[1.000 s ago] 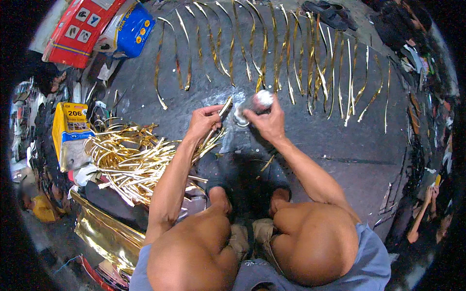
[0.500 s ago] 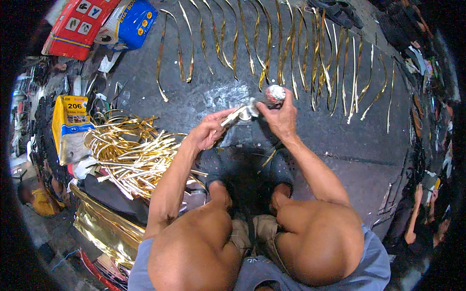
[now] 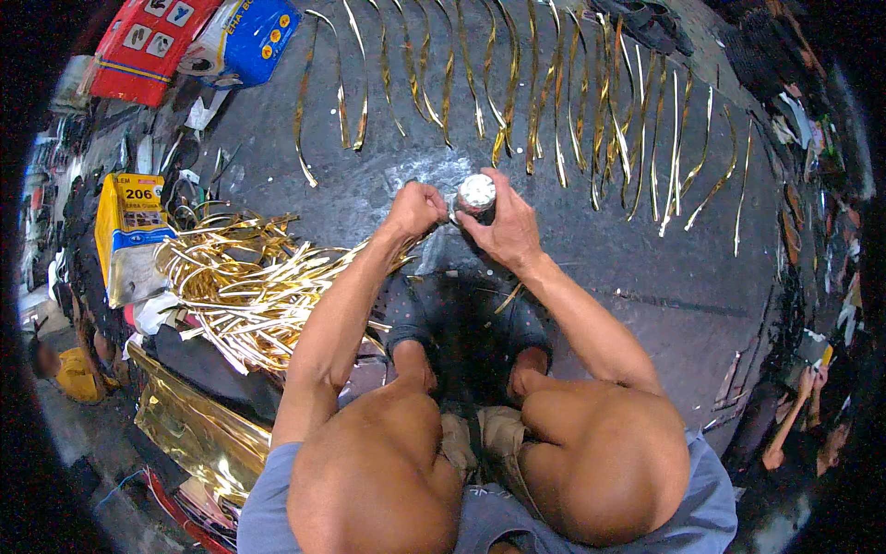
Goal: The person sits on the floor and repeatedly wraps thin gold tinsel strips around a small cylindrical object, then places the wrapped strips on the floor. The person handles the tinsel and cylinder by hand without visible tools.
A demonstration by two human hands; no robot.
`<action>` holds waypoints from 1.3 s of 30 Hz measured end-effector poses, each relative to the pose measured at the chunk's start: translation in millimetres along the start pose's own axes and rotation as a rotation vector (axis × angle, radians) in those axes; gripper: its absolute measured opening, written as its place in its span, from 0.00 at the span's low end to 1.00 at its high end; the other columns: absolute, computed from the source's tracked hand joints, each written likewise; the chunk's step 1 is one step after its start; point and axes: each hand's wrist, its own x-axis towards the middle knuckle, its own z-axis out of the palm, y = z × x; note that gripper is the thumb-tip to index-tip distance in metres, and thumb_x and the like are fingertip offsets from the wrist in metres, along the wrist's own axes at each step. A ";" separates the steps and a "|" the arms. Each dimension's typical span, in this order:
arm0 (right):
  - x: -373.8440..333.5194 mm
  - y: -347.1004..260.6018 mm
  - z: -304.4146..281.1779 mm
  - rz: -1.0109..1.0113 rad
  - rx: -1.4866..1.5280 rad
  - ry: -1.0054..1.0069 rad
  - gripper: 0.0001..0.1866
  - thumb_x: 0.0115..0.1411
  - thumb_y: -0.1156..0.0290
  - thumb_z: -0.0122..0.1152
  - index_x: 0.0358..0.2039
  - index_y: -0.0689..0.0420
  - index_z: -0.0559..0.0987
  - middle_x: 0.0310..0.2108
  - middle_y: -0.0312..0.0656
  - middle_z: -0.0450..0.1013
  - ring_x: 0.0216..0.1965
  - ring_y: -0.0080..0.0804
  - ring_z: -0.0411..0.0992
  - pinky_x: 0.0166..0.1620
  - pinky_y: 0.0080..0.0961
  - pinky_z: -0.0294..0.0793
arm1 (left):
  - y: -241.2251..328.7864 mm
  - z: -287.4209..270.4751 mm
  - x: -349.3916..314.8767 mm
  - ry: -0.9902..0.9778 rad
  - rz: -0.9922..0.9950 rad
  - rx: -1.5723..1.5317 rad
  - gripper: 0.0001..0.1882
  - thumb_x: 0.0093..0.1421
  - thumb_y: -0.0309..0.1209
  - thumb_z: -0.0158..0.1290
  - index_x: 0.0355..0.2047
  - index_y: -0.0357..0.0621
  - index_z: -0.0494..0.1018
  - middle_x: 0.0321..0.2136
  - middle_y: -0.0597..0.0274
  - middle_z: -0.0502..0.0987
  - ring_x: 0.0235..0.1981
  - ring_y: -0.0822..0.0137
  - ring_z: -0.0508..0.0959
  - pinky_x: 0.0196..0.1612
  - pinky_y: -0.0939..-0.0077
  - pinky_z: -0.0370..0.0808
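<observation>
My right hand (image 3: pixel 506 224) is wrapped round a small can (image 3: pixel 477 190) with a whitish, crusted top and darker sides, held above the dark work surface. Just left of it, my left hand (image 3: pixel 417 210) is closed in a pinch, and a thin gold strip (image 3: pixel 451 220) shows in part between the two hands. Most of that strip is hidden by my fingers. Beside my left forearm lies a tangled heap of shiny gold strips (image 3: pixel 263 305). More gold strips (image 3: pixel 498 83) lie in a row along the far side of the dark surface (image 3: pixel 664 277).
A yellow and blue box (image 3: pixel 136 235) stands left of the heap. At the far left are a red box (image 3: pixel 148 46) and a blue box (image 3: pixel 247 42). Gold sheet (image 3: pixel 198 415) lies near my left knee. Sandals (image 3: pixel 655 23) rest at the far edge. Other people sit at both sides.
My right hand has brought the can left and nearer, its top now facing up. My left hand has risen slightly and its fingers have curled in; the strip is now mostly hidden.
</observation>
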 end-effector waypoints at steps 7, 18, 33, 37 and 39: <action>-11.2 -1.6 3.8 -0.053 -0.051 -0.105 0.43 0.50 0.74 0.73 0.66 0.57 0.63 0.52 0.53 0.74 0.52 0.52 0.74 0.53 0.44 0.77 | 35.1 17.8 -39.9 0.162 0.514 -0.211 0.33 0.48 0.27 0.67 0.57 0.39 0.72 0.56 0.48 0.74 0.58 0.53 0.75 0.60 0.62 0.72; 4.3 72.7 36.4 0.758 0.371 -0.143 0.23 0.55 0.79 0.67 0.51 0.61 0.72 0.29 0.38 0.77 0.31 0.32 0.76 0.38 0.29 0.77 | 34.7 22.9 -34.5 0.235 0.540 -0.082 0.28 0.51 0.23 0.67 0.53 0.39 0.74 0.48 0.49 0.80 0.51 0.49 0.81 0.55 0.61 0.77; 30.8 -55.5 -213.7 0.439 1.311 0.078 0.21 0.59 0.79 0.64 0.53 0.58 0.73 0.41 0.44 0.78 0.32 0.22 0.72 0.38 0.19 0.72 | 30.3 18.4 -35.7 0.185 0.477 -0.097 0.28 0.52 0.22 0.64 0.55 0.38 0.73 0.48 0.46 0.80 0.53 0.46 0.79 0.57 0.61 0.75; 32.9 -93.4 -290.9 0.237 1.481 0.021 0.27 0.62 0.81 0.58 0.61 0.67 0.64 0.45 0.47 0.69 0.34 0.20 0.67 0.37 0.18 0.70 | 37.7 21.2 -29.6 0.184 0.507 -0.090 0.27 0.54 0.24 0.65 0.55 0.38 0.72 0.48 0.45 0.80 0.53 0.45 0.79 0.58 0.60 0.75; 38.8 -103.5 -295.6 0.228 1.464 0.042 0.24 0.65 0.81 0.56 0.61 0.68 0.63 0.44 0.46 0.66 0.38 0.23 0.66 0.37 0.18 0.71 | 33.0 20.5 -28.3 0.185 0.483 -0.055 0.27 0.54 0.25 0.65 0.55 0.38 0.72 0.49 0.45 0.80 0.53 0.45 0.79 0.57 0.59 0.75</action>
